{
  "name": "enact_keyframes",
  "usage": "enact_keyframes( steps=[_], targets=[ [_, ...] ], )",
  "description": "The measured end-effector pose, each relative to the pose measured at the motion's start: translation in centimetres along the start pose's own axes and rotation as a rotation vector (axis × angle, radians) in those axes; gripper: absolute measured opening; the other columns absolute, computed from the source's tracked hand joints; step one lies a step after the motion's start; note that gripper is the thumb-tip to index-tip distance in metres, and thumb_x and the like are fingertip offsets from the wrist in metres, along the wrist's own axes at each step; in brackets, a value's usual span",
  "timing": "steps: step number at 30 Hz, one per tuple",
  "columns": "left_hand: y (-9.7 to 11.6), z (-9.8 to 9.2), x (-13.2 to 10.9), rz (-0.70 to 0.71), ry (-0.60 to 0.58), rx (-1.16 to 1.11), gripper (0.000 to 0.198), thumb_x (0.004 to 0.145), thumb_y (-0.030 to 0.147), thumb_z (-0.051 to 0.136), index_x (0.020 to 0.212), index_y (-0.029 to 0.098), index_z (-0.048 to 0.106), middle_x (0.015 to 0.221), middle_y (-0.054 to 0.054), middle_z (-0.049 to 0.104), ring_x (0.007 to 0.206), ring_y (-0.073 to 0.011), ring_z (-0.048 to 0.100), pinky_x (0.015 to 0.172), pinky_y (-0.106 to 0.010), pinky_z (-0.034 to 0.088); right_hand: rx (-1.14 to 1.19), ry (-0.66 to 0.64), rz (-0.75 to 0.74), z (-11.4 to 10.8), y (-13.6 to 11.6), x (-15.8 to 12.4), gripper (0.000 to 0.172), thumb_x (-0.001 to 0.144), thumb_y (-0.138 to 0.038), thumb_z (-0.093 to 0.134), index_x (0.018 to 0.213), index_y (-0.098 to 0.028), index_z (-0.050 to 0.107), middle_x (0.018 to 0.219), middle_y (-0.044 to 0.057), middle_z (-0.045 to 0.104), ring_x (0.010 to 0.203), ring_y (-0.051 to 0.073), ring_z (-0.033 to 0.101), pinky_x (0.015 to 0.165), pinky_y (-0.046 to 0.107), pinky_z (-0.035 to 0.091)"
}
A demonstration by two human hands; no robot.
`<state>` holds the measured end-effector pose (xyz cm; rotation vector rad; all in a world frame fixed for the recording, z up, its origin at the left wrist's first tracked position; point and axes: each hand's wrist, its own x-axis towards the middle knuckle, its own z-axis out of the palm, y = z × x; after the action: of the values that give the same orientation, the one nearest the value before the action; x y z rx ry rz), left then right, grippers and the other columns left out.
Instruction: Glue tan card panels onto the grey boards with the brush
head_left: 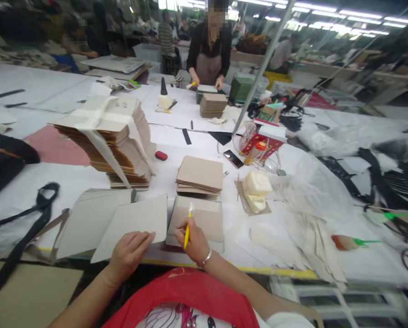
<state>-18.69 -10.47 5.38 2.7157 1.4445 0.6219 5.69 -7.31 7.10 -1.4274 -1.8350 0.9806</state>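
Observation:
My right hand (194, 241) is closed around a yellow-handled brush (186, 234) with a white tip pointing away from me. Under it lies a brown board panel (214, 228) with a pale strip along its far side and a thin dark rim. To the left, my left hand (130, 255) grips the near edge of a pale grey sheet (139, 218), fingers on top; the thumb is hidden. That sheet overlaps a fanned pile of similar grey sheets (88, 218). Just beyond the brown panel sits a stack of brown boards (200, 175).
A tall strapped stack of boards (104, 132) leans at the left. On the right are a cream block (257, 184) on cardboard, a phone (233, 158), an orange-capped bottle (255, 153) and fabric scraps (309, 246). A co-worker (209, 54) stands across the table beside a metal pole (263, 68).

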Motion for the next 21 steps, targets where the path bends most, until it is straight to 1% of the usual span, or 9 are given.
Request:
enact_keyframes(
  steps=[3,6,8,11,14,15,18,19,21],
  targets=[
    [4.4,3.0,3.4,0.188,-0.048,-0.096,0.041,0.085,0.016,0.037,0.124,0.026,0.046,0.102,-0.007,0.062,0.092,-0.0187,0.055,0.083,-0.036,0.043,-0.054,0.156,0.076,-1.5,0.8,-0.4,0.024,0.075,-0.032,0.052,0.091,-0.021,0.04,0.065,-0.003,0.051,0.055,0.012,0.051,0.053,0.023,0.039],
    [7.6,6.0,6.4,0.293,-0.167,-0.158,0.039,0.086,0.019,0.037,0.124,0.025,0.046,0.108,-0.008,0.06,0.097,-0.019,0.053,0.085,-0.037,0.041,-0.119,0.241,0.105,-3.8,4.2,-2.2,0.02,0.075,-0.028,0.049,0.09,-0.021,0.039,0.066,-0.003,0.049,0.056,0.012,0.049,0.054,0.023,0.037],
    [8.7,7.6,7.7,0.32,-0.262,-0.154,0.04,0.084,0.026,0.045,0.124,0.026,0.045,0.12,-0.008,0.054,0.109,-0.0224,0.047,0.092,-0.042,0.035,-0.17,0.243,0.133,-5.2,7.1,-3.7,0.017,0.076,-0.026,0.048,0.089,-0.02,0.039,0.066,-0.003,0.048,0.056,0.012,0.049,0.054,0.023,0.037],
    [9.2,9.4,8.3,0.273,-0.396,-0.098,0.06,0.072,0.041,0.059,0.127,0.028,0.04,0.134,-0.009,0.04,0.123,-0.0285,0.034,0.1,-0.051,0.023,-0.313,0.195,0.188,-7.1,10.8,-5.7,0.013,0.077,-0.026,0.048,0.087,-0.02,0.043,0.067,-0.002,0.052,0.057,0.013,0.051,0.055,0.022,0.037],
    [8.8,10.7,8.2,0.233,-0.481,-0.053,0.063,0.068,0.041,0.063,0.127,0.03,0.041,0.134,-0.008,0.041,0.123,-0.0274,0.035,0.101,-0.048,0.022,-0.479,0.225,0.262,-9.9,13.1,-6.6,0.018,0.08,-0.034,0.047,0.09,-0.02,0.049,0.067,0.0,0.057,0.059,0.014,0.055,0.053,0.022,0.036],
    [8.7,11.0,8.2,0.239,-0.488,-0.046,0.062,0.069,0.04,0.063,0.126,0.031,0.042,0.134,-0.007,0.042,0.122,-0.0264,0.036,0.101,-0.047,0.023,-0.511,0.284,0.301,-11.3,13.6,-6.6,0.023,0.082,-0.038,0.044,0.094,-0.02,0.051,0.067,0.001,0.058,0.059,0.015,0.055,0.053,0.022,0.035],
    [8.3,11.6,8.3,0.267,-0.472,-0.043,0.059,0.069,0.035,0.064,0.125,0.032,0.044,0.132,-0.005,0.045,0.12,-0.0252,0.039,0.1,-0.043,0.027,-0.485,0.555,0.422,-16.5,15.3,-5.9,0.037,0.087,-0.045,0.032,0.104,-0.019,0.053,0.066,0.001,0.06,0.06,0.014,0.056,0.054,0.023,0.038],
    [8.3,11.7,8.4,0.27,-0.462,-0.046,0.059,0.069,0.034,0.063,0.124,0.032,0.045,0.131,-0.005,0.045,0.119,-0.0251,0.04,0.1,-0.042,0.028,-0.455,0.628,0.448,-18.3,15.9,-5.4,0.04,0.088,-0.045,0.028,0.101,-0.018,0.055,0.064,0.001,0.059,0.058,0.013,0.056,0.054,0.023,0.039],
    [8.1,12.0,8.4,0.26,-0.436,-0.055,0.056,0.069,0.033,0.063,0.123,0.032,0.047,0.13,-0.005,0.047,0.117,-0.0251,0.043,0.098,-0.042,0.03,-0.41,0.701,0.479,-21.4,17.1,-4.0,0.046,0.09,-0.044,0.023,0.093,-0.015,0.058,0.061,0.001,0.058,0.054,0.012,0.054,0.052,0.022,0.04]
  ],
)
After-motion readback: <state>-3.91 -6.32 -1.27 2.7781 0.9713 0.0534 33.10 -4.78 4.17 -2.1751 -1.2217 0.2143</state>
